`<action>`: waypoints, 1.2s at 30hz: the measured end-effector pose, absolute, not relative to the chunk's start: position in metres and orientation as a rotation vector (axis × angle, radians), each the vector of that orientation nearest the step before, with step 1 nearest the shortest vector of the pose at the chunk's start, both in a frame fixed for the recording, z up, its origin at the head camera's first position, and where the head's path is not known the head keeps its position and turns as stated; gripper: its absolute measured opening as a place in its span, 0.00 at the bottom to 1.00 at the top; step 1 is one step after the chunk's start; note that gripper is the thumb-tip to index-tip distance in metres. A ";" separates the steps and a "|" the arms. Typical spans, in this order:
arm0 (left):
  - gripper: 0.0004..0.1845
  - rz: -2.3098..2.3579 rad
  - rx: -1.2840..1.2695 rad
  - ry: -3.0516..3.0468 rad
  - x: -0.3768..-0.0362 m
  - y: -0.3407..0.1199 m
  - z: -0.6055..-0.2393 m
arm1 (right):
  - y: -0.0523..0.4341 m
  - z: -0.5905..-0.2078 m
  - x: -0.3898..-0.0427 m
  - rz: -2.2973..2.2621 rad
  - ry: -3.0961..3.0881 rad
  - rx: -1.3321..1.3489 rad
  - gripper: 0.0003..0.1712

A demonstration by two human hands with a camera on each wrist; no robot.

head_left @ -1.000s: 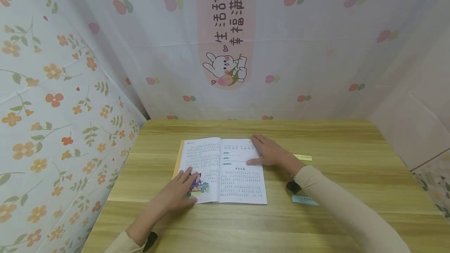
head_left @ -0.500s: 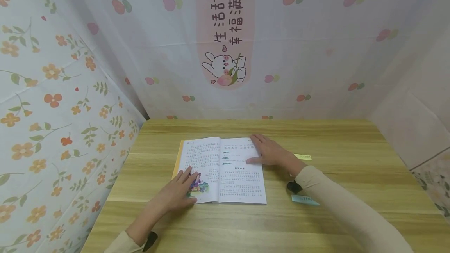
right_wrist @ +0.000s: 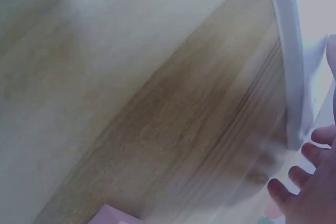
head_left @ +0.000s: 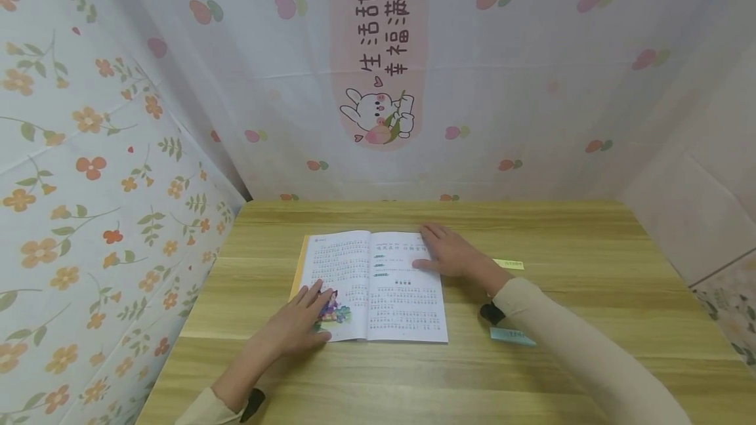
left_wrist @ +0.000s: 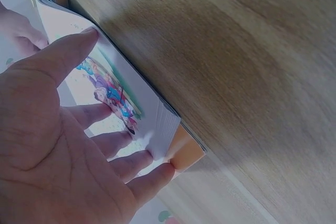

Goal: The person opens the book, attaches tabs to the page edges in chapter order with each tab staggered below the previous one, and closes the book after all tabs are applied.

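Observation:
An open book (head_left: 404, 310) with printed pages lies on the wooden table. My left hand (head_left: 298, 323) rests on the lower part of its left page, fingers spread and partly over a coloured picture (head_left: 338, 312). In the left wrist view the thumb and fingers of that hand (left_wrist: 68, 129) extend over the page, next to the orange cover (left_wrist: 186, 150). My right hand (head_left: 453, 253) lies at the upper right corner of the right page, thumb on the paper. The right wrist view shows its fingertips (right_wrist: 281, 190) beside the book's edge (right_wrist: 294, 77).
To the right of the book, a yellow paper slip (head_left: 509, 264) and a light blue slip (head_left: 512, 336) with writing lie on the table (head_left: 378, 385). A patterned curtain (head_left: 502, 103) hangs behind the table, and a floral one (head_left: 88, 215) at the left.
My right hand has shifted slightly up along the page, its thumb moving up a little. The left hand and the book stay where they were.

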State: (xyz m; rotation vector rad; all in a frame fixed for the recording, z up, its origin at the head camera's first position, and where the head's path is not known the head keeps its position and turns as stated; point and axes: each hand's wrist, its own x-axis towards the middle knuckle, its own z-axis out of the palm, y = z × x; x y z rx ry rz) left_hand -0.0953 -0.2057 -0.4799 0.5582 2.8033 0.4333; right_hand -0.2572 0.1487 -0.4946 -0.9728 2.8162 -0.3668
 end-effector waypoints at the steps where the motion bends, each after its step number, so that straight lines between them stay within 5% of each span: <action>1: 0.43 0.433 0.559 2.802 -0.096 -0.206 -0.480 | 0.149 -0.496 -0.258 -0.337 2.818 -0.950 0.55; 36: 0.44 0.421 0.543 2.791 -0.095 -0.204 -0.478 | 0.152 -0.493 -0.258 -0.418 2.786 -0.868 0.51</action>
